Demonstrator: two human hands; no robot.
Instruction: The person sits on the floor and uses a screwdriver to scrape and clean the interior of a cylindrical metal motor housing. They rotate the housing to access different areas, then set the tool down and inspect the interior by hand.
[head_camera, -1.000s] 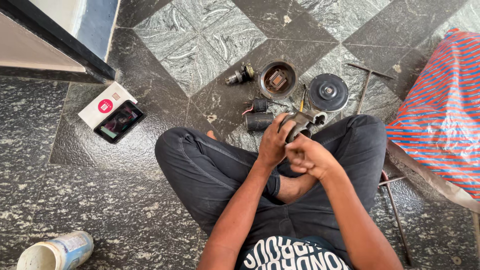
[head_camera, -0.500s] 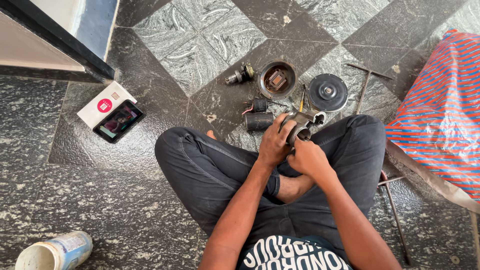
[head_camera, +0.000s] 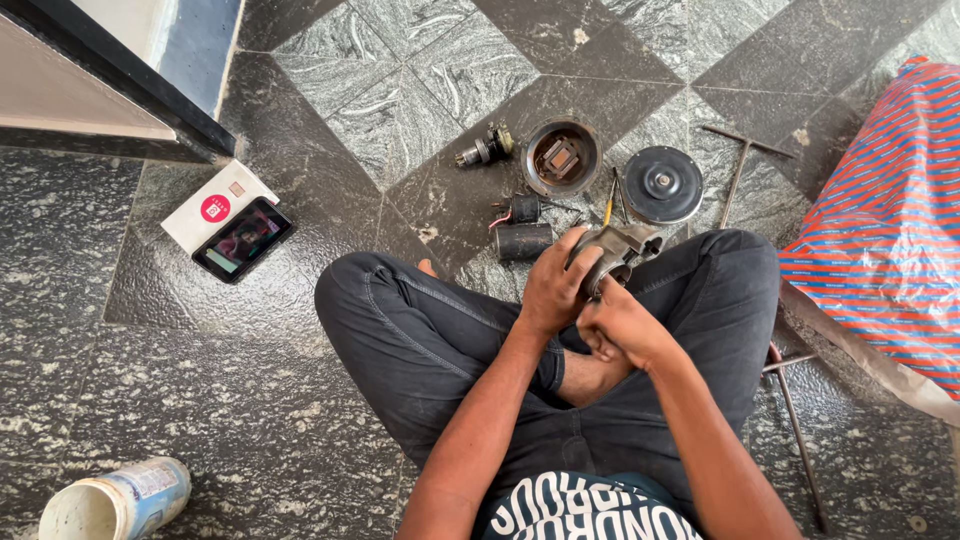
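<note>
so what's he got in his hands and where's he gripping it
A grey metal motor housing, held over the lap. The left hand wraps its near side; the right hand is closed against its underside. What the right fingers pinch cannot be told.

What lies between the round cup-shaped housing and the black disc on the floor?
In the head view, a yellow-handled screwdriver lies between the housing and the disc.
</note>
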